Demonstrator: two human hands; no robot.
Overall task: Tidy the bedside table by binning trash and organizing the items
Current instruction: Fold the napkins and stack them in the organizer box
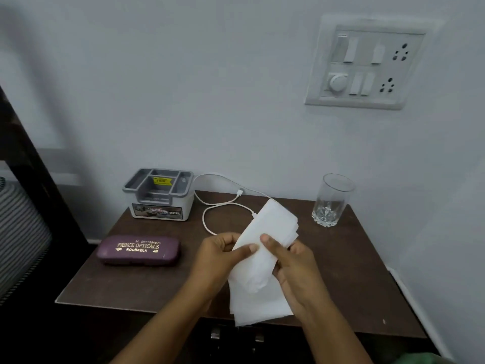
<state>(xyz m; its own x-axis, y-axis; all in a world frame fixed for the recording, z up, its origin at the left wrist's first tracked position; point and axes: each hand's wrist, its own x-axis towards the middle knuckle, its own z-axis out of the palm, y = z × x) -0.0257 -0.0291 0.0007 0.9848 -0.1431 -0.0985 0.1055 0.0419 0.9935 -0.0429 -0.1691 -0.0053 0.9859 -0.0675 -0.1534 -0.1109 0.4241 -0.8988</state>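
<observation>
The cable (223,204) disappears behind the tissue (265,248), so one end is hidden. The right hand (294,269) has most of its fingers tucked behind the paper too. Both hands pinch the tissue over the middle of the table (354,258), thumbs on top, with the left hand (220,256) on its 9 o'clock edge. From there the glasses case (138,250) is at 9 o'clock, the box (159,194) at 11 and the glass (331,199) at 1.

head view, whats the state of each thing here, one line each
tissue: held above the table, pinched by both hands, partly folded
left hand: pinches the tissue
right hand: pinches the tissue
glasses case: closed, lying flat
organizer box: upright, open-topped
glass: upright, looks empty
cable: loose loops on the table
wall sockets: nothing plugged in
</observation>
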